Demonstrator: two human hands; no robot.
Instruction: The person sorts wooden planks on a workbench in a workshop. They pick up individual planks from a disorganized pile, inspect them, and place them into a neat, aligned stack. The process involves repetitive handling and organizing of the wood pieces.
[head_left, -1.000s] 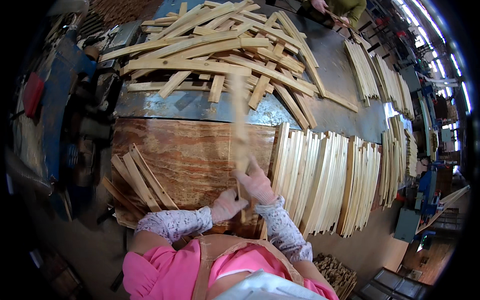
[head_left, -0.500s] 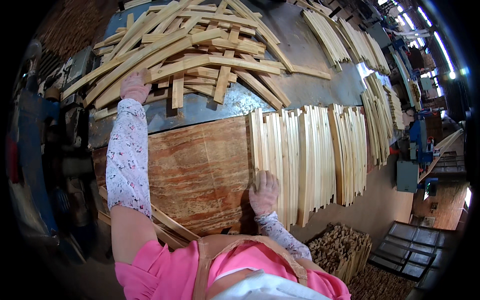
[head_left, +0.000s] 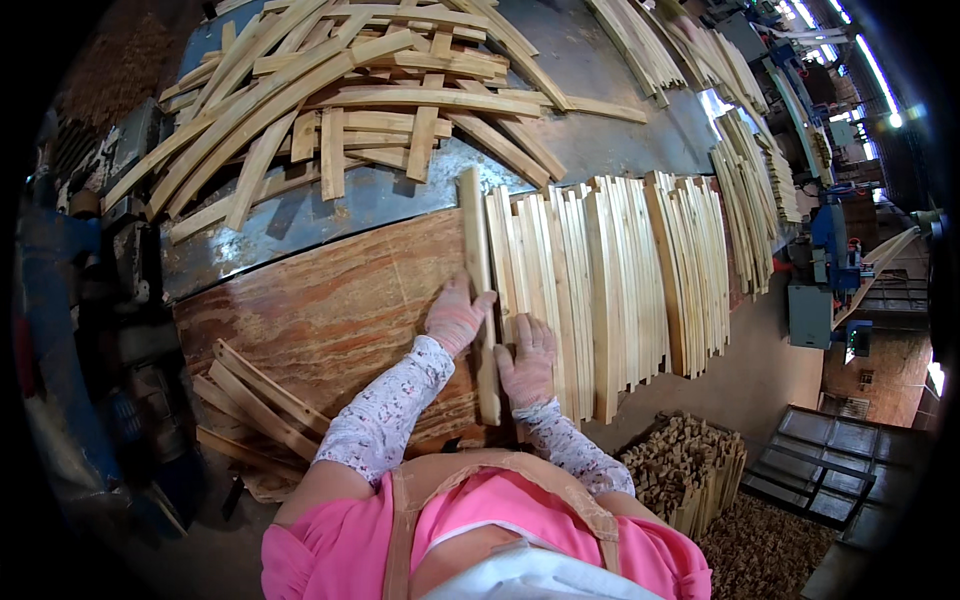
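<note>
Left hand back from the heap, a strip beside the row

Half a second ago the left hand [head_left: 455, 318] was stretched out to the near edge of the heap [head_left: 380, 97]; now it is down over the board [head_left: 300, 280], grasping a single wooden strip [head_left: 480, 240], its thumb crossing the strip's face. The right hand [head_left: 527, 365] lay by the left end of the row [head_left: 630, 280] then and is there now, released, fingers extended over the leftmost pieces and thumb pointing toward the held strip; whether that thumb touches it, I cannot tell.

The strip is pale, long, narrow and smooth-looking, with squared ends. The row is of similar slats packed side by side, their near ends uneven. The heap is looser, crossed every way, with several curved pieces among the straight ones, on a scuffed blue-grey metal tabletop [head_left: 590, 140]. The board is reddish-brown, with wavy grain. A few loose slats [head_left: 262, 412] fan out at its lower left corner. Both forearms wear pale floral sleeves [head_left: 385, 410].

The held strip runs lengthwise away from the body, just left of the row and nearly parallel to it. It passes along the left hand's right side, between the two hands
</note>
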